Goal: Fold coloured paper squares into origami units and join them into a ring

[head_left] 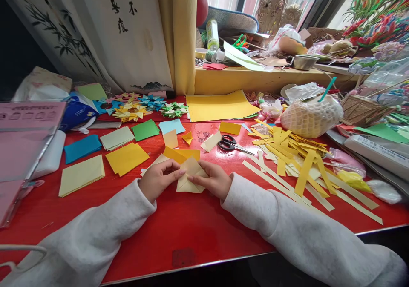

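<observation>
Between my two hands is a pale cream sheet of folding paper [191, 180] with crease lines on it. My left hand [162, 177] pinches its left edge between thumb and fingers. On the other side, my right hand [216, 179] grips the right edge, its thumb lying on the front. Just behind the sheet lies a folded orange-yellow paper [180, 154], partly covered by it. A small folded yellow piece [187, 138] and a peach paper [170, 139] are a little farther back. Black-handled scissors [230, 143] rest beyond my right hand.
Stacks of yellow [127, 158], cream [82, 175], blue [82, 148] and green paper [145, 130] lie on the left. Cut paper strips [305, 172] spread over the right. Folded paper stars [131, 110] and large yellow sheets [220, 105] sit at the back of the red table [191, 236].
</observation>
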`<state>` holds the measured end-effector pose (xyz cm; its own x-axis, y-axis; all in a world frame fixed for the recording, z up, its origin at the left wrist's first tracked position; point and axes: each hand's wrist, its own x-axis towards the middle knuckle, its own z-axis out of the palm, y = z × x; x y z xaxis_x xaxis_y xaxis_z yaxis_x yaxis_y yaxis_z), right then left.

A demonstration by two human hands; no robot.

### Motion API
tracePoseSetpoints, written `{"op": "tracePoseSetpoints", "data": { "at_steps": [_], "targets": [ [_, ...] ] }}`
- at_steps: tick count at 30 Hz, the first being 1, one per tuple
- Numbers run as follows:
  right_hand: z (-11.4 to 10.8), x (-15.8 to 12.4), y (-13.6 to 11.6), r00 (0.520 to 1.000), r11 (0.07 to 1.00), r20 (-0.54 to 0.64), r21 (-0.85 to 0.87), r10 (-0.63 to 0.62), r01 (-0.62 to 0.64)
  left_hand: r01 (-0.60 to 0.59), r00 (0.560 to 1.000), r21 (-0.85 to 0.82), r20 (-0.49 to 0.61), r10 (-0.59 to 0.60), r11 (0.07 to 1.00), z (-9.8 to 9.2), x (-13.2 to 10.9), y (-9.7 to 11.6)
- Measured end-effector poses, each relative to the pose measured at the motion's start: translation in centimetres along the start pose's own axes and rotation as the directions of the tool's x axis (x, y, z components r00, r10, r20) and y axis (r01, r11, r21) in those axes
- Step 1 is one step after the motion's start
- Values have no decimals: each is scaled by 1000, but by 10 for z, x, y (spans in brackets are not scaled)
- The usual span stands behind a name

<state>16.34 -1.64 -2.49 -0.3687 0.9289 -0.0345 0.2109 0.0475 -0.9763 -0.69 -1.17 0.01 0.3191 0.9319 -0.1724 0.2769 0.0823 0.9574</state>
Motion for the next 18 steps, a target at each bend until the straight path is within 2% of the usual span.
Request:
{"op": "tracePoseSetpoints", "data": {
  "at_steps": [3,11,15,18],
  "targets": [
    [1,0,-2,999,998,24,50,32,-33,-1,999,23,-51,2,1000,0,-1,3],
    [2,1,-2,995,939,7,330,97,-94,7,1000,-82,-12,-8,997,-3,-1,2],
    [1,1,3,992,958,-84,278,90,-64,30,1000,-110,-2,-31,993,-2,-3,3],
    [0,-2,1,994,981,-104,193,45,-24,43,999,-127,-18,-46,991,-2,-3,5]
  ]
}}
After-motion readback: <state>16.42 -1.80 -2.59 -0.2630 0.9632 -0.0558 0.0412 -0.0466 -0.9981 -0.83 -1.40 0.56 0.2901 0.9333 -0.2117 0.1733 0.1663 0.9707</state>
